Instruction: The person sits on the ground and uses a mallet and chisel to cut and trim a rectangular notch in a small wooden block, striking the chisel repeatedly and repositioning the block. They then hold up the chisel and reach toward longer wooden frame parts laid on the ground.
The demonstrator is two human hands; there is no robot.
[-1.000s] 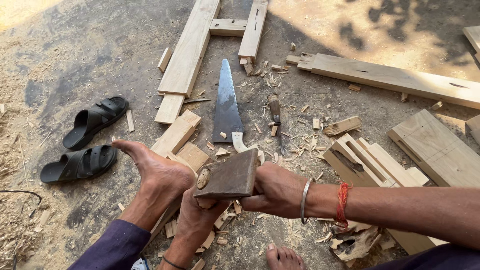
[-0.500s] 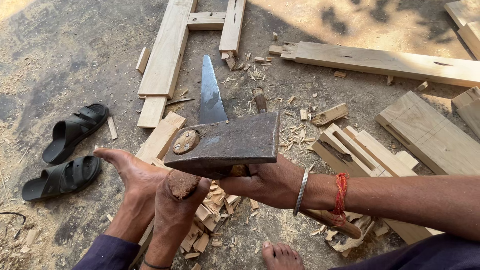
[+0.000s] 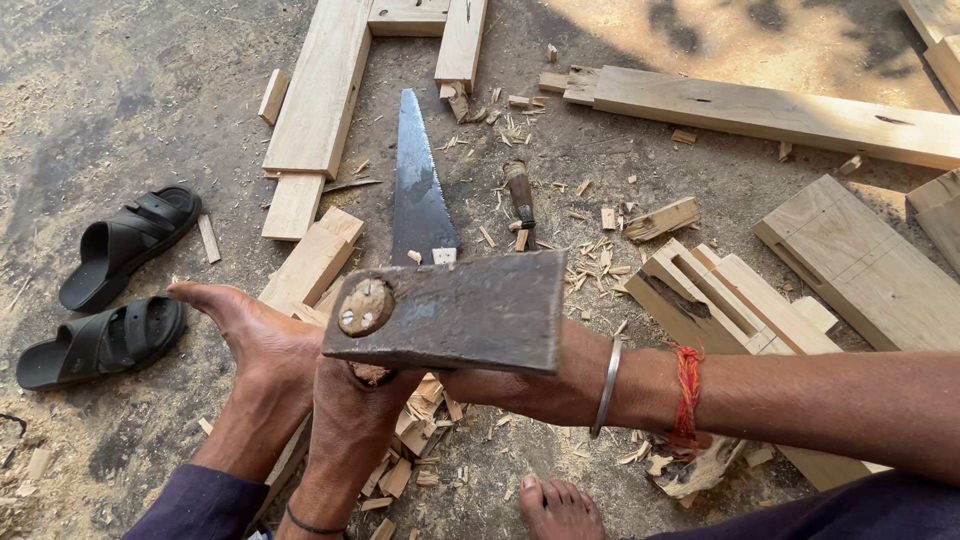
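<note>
The axe head (image 3: 460,310) has been lifted nearer to the camera over the last second and turned flat side up, so the handle (image 3: 365,306) end wedged in its eye is now shown plainly. The head is held at the centre of the view. The right hand (image 3: 530,385) is closed on its lower edge from 3 o'clock, and the left hand (image 3: 350,410) is wrapped round the handle beneath.

A bare foot (image 3: 245,335) is raised at 9 o'clock, just beside the head. A saw (image 3: 418,190) and chisel (image 3: 520,195) are laid at 12 o'clock, sandals (image 3: 120,290) at 9 o'clock and wood chips (image 3: 420,430) below. Nothing is seen between hands and head.
</note>
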